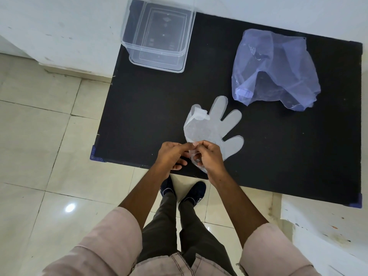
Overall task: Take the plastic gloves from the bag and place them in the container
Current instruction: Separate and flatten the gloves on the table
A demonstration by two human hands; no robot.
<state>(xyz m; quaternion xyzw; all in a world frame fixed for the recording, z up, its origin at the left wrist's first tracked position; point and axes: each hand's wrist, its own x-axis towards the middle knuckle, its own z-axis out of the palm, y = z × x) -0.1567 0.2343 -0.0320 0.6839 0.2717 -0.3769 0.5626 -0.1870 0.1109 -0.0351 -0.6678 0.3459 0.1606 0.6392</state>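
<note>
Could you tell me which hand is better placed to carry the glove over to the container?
Probably the left hand: both hands pinch the glove cuff, but the container stands far-left; right hand would cross over.

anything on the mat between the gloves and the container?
Nothing visible. Both hands, left and right, pinch the plastic gloves at the cuff. The black mat up to the clear container is bare; the blue bag lies off to the right.

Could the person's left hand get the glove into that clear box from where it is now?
Probably yes. The container stands open at the far left of the black table, with nothing between it and the left hand. Both hands, though, are pinching the plastic glove at the near edge.
</note>
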